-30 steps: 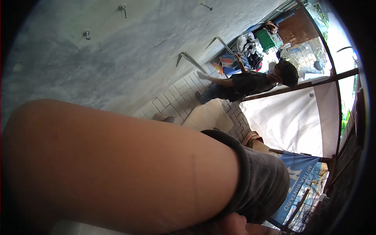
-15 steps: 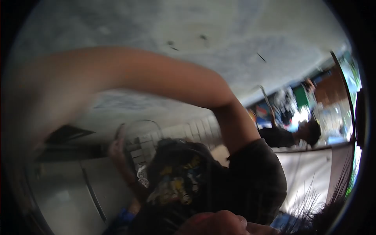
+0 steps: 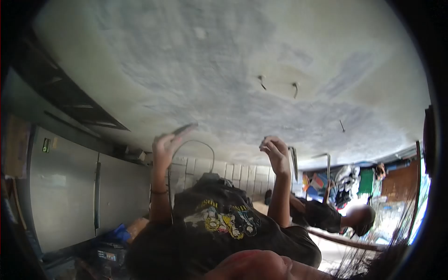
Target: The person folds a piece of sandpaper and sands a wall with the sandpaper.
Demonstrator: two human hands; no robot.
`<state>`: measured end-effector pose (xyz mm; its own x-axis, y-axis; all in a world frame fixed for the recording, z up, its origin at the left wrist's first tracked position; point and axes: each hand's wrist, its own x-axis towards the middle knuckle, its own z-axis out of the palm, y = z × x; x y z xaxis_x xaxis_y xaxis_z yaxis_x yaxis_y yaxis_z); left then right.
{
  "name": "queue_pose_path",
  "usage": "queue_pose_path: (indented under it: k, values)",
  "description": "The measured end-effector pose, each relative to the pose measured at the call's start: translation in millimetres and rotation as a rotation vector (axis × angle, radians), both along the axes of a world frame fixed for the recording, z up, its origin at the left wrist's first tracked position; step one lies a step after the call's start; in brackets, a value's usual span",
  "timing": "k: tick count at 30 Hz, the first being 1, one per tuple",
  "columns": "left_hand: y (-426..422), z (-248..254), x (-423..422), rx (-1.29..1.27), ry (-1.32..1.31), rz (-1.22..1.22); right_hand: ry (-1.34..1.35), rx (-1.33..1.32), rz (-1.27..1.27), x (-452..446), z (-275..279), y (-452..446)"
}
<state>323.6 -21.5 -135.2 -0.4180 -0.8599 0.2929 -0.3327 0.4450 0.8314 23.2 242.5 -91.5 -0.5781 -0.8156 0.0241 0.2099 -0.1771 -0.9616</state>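
1. Thin, flat, dark-grey piece (image 3: 186,129): gripped in my left hand (image 3: 163,148), near the mottled grey wall (image 3: 196,70); probably light and stiff, best held by its near end.
2. My right hand (image 3: 277,155): fingers curled; I cannot tell what they grip.
3. Count: one flat piece, three metal wall pins (image 3: 295,87).

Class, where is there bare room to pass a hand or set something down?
A hand could likely pass between the cable and right hand. Paving between shirt and wall looks bare for setting down. Crowded: left hand with flat object and cable; brackets and clothes at right.
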Motion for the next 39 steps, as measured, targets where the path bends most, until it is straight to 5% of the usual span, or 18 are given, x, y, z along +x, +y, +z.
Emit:
queue_pose_path:
  k: [1,4,7,12,22,39]
  values:
    - [0.5,12.7,-11.5,0.018,-0.017,-0.029,0.025,0.099,-0.108,4.8,3.9,1.7]
    - [2.3,40.8,-55.7,-0.038,0.084,-0.167,1.174,0.496,-0.614,9.4,-1.8,-6.8]
    - [7.4,48.1,-86.8,-0.020,0.099,-0.282,0.764,0.456,-0.479,14.7,-21.1,-1.4]
    - [7.8,85.6,-134.4,-0.279,0.011,-0.394,0.546,0.524,-0.365,24.0,-57.3,31.2]
    - [7.8,178.7,-180.4,-0.574,0.206,-0.295,0.624,0.538,-0.146,-9.1,-68.3,61.2]
    - [12.0,154.1,-159.4,-0.434,0.163,-0.296,0.608,0.457,-0.064,-15.0,-70.6,50.2]
